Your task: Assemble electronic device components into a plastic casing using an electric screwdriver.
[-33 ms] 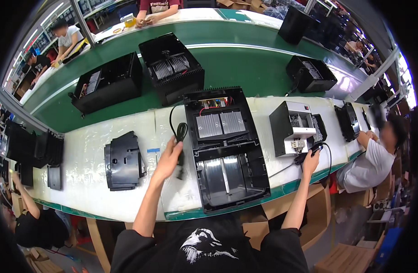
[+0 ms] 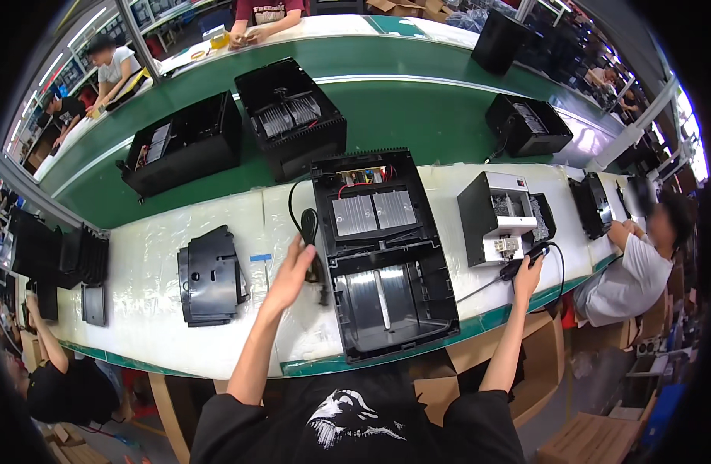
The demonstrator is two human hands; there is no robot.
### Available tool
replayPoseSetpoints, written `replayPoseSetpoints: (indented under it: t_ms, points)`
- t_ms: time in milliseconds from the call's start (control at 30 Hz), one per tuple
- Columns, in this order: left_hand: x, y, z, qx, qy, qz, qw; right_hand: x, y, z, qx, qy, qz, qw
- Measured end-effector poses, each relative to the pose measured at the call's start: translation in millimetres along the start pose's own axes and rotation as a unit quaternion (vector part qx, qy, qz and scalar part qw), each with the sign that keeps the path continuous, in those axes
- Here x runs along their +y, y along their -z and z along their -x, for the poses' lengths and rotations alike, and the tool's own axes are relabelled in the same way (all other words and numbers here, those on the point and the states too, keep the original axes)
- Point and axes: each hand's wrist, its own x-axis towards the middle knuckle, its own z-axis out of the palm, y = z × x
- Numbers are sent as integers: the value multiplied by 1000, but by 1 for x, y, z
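In front of me on the bench lies a long black housing (image 2: 440, 298), its inside facing up, with two silver ribbed metal plates (image 2: 375, 212) and a small circuit board (image 2: 364, 175) at the far end. My left hand (image 2: 289, 280) is closed around a bundled black power cord (image 2: 310, 226) beside the housing's left edge; the cord runs up to the far left corner. My right hand (image 2: 528, 277) grips a black electric screwdriver (image 2: 513, 268), whose thin shaft points left toward the housing. Just beyond it stands a black-and-white screw feeder (image 2: 479, 220) with screws in its tray.
A curved black cover (image 2: 208, 277) lies to the left. Several black housings, one here (image 2: 184, 143), stand on the green conveyor (image 2: 402, 108) beyond the bench. Co-workers sit at both sides, one in a white shirt (image 2: 626, 274) on the right. Cardboard boxes (image 2: 537, 363) are below the bench.
My left hand has shifted slightly to the right with the cord, and the cord's hanging end has swung right toward the housing. My right hand and the screwdriver have hardly moved.
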Motion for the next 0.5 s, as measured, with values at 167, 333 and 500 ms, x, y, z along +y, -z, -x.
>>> replayPoseSetpoints:
  t_ms: [167, 333, 500]
  points:
    - [14, -23, 16, 0, -35, -97, 995, -74, 23, 115, -42, 60, -237, 969]
    - [16, -55, 3, -18, -11, -112, 993, -140, 3, 239, 54, -181, -673, 715]
    - [16, -69, -34, -25, 15, 130, 991, -200, 37, 190, 128, -6, -504, 854]
